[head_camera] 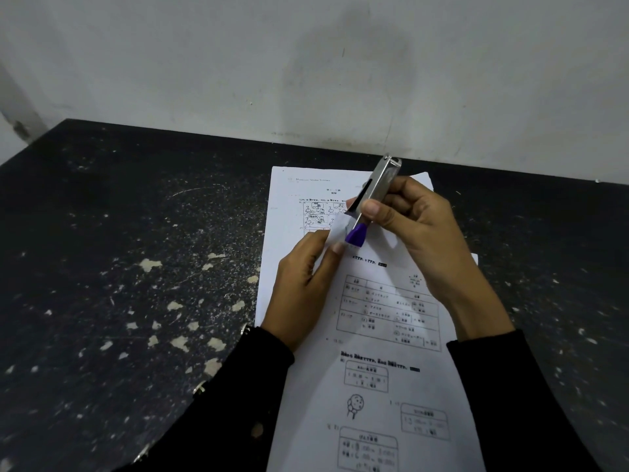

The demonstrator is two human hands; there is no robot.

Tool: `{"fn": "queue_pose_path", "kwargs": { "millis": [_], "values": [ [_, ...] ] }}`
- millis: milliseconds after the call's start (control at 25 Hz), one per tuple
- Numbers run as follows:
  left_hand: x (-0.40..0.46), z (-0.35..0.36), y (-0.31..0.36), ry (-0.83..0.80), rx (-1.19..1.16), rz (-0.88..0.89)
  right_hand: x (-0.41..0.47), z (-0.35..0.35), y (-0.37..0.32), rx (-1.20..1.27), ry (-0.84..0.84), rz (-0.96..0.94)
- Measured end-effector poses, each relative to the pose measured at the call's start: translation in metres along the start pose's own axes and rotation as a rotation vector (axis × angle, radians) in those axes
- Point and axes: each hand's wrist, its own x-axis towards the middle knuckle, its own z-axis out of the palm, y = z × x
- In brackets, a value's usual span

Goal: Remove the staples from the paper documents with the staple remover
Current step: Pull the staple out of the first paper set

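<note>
A printed paper document [377, 356] is lifted toward me over the dark table, its upper corner folded up. My left hand [303, 287] pinches that raised corner between thumb and fingers. My right hand [422, 229] grips a metal staple remover [374, 189] with a purple tip [355, 235], thumb pressed on its side. The purple tip points down at the pinched corner, right beside my left fingertips. The staple itself is hidden by the paper fold and fingers. Another printed sheet [299, 199] lies flat on the table beneath.
The black table [136, 250] is worn, with chipped pale patches across its left half. A grey-white wall [306, 63] rises right behind the table's far edge. Both my forearms wear black sleeves.
</note>
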Motion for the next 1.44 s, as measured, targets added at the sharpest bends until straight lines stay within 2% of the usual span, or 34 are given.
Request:
{"fn": "queue_pose_path", "kwargs": {
  "millis": [360,600,760,1160,1440],
  "values": [
    [0.000,0.000,-0.004,0.015,-0.005,-0.041,-0.001,0.008,0.001,0.005,0.023,-0.015],
    [-0.002,-0.002,0.005,0.011,-0.172,-0.101,-0.003,0.010,0.000,-0.012,0.030,-0.036],
    [0.001,-0.004,0.008,0.082,-0.151,-0.092,-0.002,0.010,0.001,-0.013,0.018,-0.045],
    [-0.001,-0.004,0.008,0.142,-0.094,-0.055,-0.002,0.012,0.003,-0.019,0.008,-0.069],
    [-0.002,-0.003,0.011,0.127,-0.266,-0.085,-0.001,0.009,0.003,0.034,0.025,-0.042]
  ]
}}
